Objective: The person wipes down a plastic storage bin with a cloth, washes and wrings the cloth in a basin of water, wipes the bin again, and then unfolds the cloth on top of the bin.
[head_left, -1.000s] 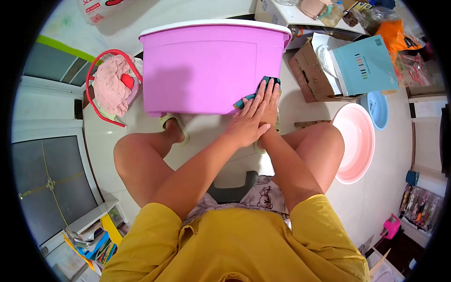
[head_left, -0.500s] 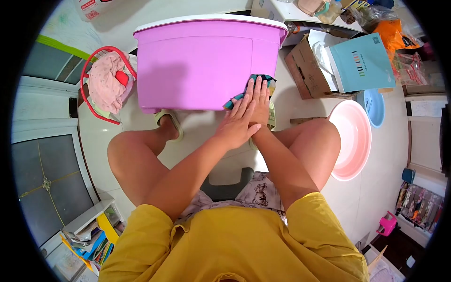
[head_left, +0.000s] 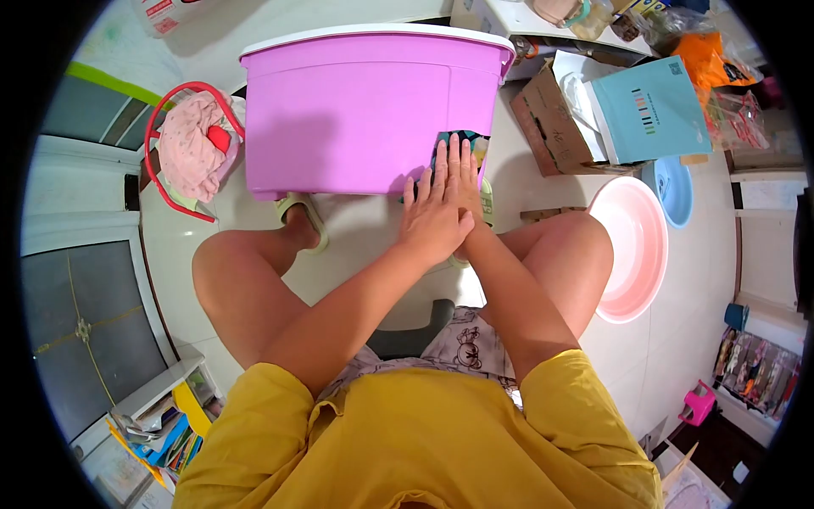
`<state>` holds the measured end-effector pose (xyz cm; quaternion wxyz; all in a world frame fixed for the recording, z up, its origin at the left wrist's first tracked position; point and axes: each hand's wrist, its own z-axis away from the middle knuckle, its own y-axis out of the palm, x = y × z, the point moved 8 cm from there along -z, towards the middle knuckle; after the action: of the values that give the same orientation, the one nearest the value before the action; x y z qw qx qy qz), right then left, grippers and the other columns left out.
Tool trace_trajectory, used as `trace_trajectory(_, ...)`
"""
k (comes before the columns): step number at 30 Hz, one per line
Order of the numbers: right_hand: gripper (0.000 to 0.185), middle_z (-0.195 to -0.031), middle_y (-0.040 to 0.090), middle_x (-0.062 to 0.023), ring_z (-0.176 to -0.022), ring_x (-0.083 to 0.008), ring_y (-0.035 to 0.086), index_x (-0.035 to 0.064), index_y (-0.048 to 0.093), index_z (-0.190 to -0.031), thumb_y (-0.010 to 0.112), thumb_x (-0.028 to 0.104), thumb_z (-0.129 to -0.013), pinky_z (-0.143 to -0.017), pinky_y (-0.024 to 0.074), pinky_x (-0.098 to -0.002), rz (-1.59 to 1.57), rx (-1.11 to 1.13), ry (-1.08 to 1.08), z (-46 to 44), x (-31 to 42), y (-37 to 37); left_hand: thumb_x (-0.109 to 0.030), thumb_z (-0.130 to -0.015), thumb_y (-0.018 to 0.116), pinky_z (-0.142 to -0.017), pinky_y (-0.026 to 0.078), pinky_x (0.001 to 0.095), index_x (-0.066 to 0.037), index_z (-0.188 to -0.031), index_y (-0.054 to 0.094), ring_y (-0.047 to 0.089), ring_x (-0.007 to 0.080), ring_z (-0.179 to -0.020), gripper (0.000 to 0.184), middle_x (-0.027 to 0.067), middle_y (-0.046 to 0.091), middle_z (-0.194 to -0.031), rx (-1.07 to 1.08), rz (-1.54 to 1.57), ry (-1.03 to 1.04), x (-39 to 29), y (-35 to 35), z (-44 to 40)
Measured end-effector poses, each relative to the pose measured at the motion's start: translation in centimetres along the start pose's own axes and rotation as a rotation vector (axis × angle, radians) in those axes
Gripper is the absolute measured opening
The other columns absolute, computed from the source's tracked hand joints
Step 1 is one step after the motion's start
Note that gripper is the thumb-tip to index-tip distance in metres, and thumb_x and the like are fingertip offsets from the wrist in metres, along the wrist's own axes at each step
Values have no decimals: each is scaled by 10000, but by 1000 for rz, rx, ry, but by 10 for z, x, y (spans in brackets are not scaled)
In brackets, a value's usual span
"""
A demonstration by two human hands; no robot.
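A large pink plastic storage bin (head_left: 348,110) with a white rim stands in front of me, its side facing me. At its lower right corner is a teal, black and yellow patterned patch (head_left: 481,146); whether it is cloth or contents showing through a gap, I cannot tell. My right hand (head_left: 462,187) lies over this patch with fingers stretched out. My left hand (head_left: 431,222) is flat, overlapping the right hand, its fingertips at the bin's lower edge. Both hands cover much of the patch.
Left of the bin, a red-rimmed basket (head_left: 151,161) holds pink clothing (head_left: 191,140). To the right stand a cardboard box (head_left: 547,127), a blue box (head_left: 653,110), a pink basin (head_left: 660,254) and a blue basin (head_left: 678,191). My knees flank my arms.
My right hand has shifted slightly left and its fingers lie straighter. My left hand has moved slightly right. The bin's right edge appears slightly further left.
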<state>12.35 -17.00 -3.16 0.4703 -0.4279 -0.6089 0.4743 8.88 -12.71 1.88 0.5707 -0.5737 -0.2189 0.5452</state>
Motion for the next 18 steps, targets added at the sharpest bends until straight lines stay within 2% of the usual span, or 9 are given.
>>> trace_trajectory(2,756,-1579,0,-189,-1461,-352,26,3,53,-1509,395,389,-955,-1178,69,-458,-43,13,-1,-1,1,2,-326,-888,515,-1140,218,494,34,-1444,272,260,444,-1368,705,211,171,-1543,-43,18,-8,5,4,-1)
trace_trajectory(4,752,-1579,-1,-189,-1461,-352,26,7,44,-1511,393,376,-955,-1178,69,-458,-22,25,1,-4,1,7,-262,-869,547,-1132,242,497,51,-1437,257,262,460,-1360,710,224,164,-1539,-187,285,95,6,-2,4)
trace_trajectory(7,734,-1581,-2,-184,-1461,-352,24,16,35,-1513,386,343,-957,-1180,69,-457,-6,48,7,-4,3,11,-223,-855,570,-1125,261,496,53,-1435,247,258,464,-1361,718,228,149,-1541,-210,299,129,12,1,8)
trace_trajectory(13,735,-1583,-1,-174,-1463,-344,21,19,33,-1513,384,347,-957,-1181,67,-456,16,55,-28,-8,12,13,-262,-874,563,-1134,252,479,63,-1421,276,247,459,-1370,698,242,156,-1535,-120,220,84,23,8,9)
trace_trajectory(18,736,-1585,8,-166,-1465,-340,20,17,41,-1512,382,361,-957,-1182,63,-455,13,40,-62,-12,20,13,-284,-889,552,-1142,239,470,72,-1411,294,241,444,-1378,683,268,166,-1523,-167,181,92,31,8,11)
